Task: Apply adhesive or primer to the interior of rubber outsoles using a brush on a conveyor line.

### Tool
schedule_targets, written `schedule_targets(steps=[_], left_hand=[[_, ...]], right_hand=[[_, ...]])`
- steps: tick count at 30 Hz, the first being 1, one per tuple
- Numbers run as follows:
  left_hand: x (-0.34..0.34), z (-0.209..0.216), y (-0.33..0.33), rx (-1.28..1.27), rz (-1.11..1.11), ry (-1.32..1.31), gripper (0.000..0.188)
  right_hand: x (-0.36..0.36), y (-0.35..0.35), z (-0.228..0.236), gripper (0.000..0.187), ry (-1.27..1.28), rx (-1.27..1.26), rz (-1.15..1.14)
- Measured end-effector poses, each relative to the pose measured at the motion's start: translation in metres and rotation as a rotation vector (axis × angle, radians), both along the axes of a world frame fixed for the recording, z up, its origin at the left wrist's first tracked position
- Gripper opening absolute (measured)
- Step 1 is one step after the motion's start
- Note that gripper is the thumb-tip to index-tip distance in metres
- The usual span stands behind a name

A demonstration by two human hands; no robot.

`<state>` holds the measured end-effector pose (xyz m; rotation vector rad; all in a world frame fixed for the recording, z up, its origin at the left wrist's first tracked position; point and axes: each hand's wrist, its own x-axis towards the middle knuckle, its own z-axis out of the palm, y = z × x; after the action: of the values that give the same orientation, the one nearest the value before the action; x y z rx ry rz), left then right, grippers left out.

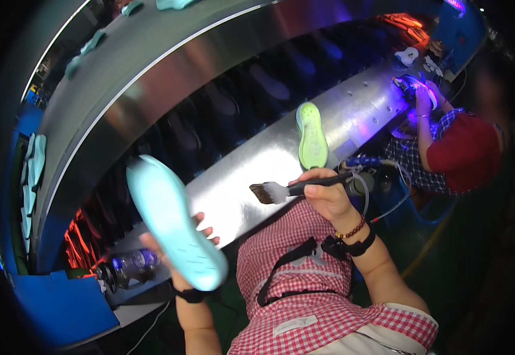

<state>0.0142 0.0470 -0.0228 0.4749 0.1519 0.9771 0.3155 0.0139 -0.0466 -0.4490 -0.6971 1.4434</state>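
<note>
A light blue shoe sole (171, 216) is held up in my left hand (201, 232), which grips it from beneath and covers part of its edge. Some of those fingers show at the sole's right side; the rest are hidden behind it. My right hand (328, 198) is wrapped round the dark handle of a brush (272, 193), whose brown bristles point left toward the sole, apart from it. On the metal bench just beyond my right hand lies a yellow-green shoe sole (313, 137).
A long metal bench (233, 171) runs diagonally ahead. Behind it a dark rack holds several soles, and a curved conveyor (109, 65) carries light blue soles (35, 160). Dark bottles (136, 267) stand at left. Hoses (387, 168) hang at right, near a co-worker (461, 151) handling a shoe.
</note>
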Motion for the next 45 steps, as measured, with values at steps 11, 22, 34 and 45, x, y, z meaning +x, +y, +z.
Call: schedule_targets(steps=[11, 22, 34, 45], left_hand=[[0.063, -0.041, -0.029, -0.311, -0.018, -0.030, 0.085], [0.051, -0.048, -0.022, -0.242, 0.440, 0.304, 0.070], [0.070, -0.018, -0.044, -0.414, 0.272, -0.049, 0.066], [0.057, -0.001, -0.035, -0.158, 0.341, 0.085, 0.083]], right_hand=[[-0.066, 0.035, 0.003, 0.022, -0.428, -0.161, 0.057], [-0.075, -0.011, 0.026, 0.019, -1.207, 0.560, 0.080], [-0.074, -0.013, 0.061, 0.021, -0.929, 0.256, 0.134], [-0.065, -0.024, 0.064, 0.022, -0.803, 0.549, 0.257]])
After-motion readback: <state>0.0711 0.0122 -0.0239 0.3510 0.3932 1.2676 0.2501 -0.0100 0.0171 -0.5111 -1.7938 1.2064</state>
